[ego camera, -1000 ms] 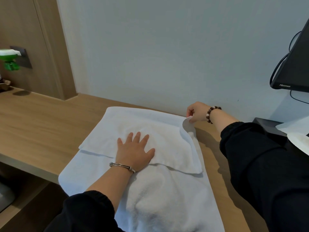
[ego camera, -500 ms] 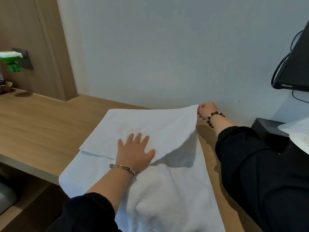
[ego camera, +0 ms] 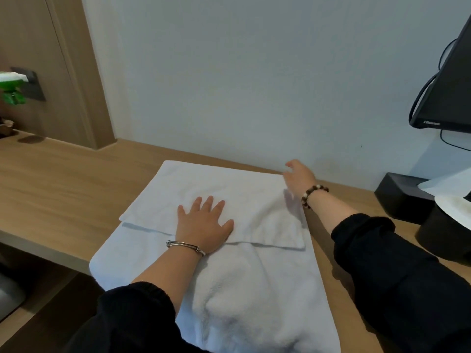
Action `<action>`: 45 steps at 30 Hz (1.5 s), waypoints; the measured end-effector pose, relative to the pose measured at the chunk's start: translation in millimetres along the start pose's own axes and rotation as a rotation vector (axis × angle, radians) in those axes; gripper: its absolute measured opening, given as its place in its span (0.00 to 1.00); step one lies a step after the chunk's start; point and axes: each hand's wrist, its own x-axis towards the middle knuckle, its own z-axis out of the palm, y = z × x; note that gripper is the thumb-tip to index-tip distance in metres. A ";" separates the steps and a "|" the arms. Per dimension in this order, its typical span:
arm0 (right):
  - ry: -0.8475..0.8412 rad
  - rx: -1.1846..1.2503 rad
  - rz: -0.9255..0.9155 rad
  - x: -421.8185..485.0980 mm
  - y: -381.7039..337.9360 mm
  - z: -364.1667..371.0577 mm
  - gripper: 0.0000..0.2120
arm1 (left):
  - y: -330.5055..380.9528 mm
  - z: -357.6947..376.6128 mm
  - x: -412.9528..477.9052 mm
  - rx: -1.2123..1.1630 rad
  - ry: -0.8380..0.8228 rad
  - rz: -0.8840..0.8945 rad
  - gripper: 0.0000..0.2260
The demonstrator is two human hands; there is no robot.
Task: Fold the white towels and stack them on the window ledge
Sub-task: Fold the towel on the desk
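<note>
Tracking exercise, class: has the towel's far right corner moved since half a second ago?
Yes: the towel corner dropped down the wall onto the desk.

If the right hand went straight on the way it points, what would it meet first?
Probably the wall, past the far corner of the towel. The open right hand looks close to it, though depth is unclear.

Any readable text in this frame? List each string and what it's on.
"Hisense": on the lower bezel of the black screen at the right edge, small and soft but legible.
Nothing else reads: the white towel, the black box and the blurred green object at the left show no lettering.
</note>
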 end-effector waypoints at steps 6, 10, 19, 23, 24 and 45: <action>-0.452 -0.564 -0.110 -69.3 -2.0 38.2 0.32 | 2.7 -1.4 3.0 -0.021 -0.010 -0.058 0.27; -0.301 -0.662 -0.108 -59.0 5.0 35.0 0.29 | 8.3 -7.9 5.3 -0.086 0.005 -0.012 0.26; -0.192 -0.535 -0.216 -80.4 -30.0 34.6 0.24 | -5.1 -25.8 -31.0 0.030 -0.054 0.164 0.28; -0.385 -0.454 -0.330 -121.9 -33.8 26.0 0.11 | -44.1 -28.5 -45.7 -0.012 0.029 0.083 0.17; -0.371 -0.477 -0.333 -125.8 -30.9 24.6 0.10 | -52.1 -28.2 -46.9 -0.051 0.067 0.094 0.11; -0.649 -0.647 -0.322 -208.8 -39.9 -33.3 0.15 | -50.3 -37.4 -135.1 0.035 0.207 0.225 0.15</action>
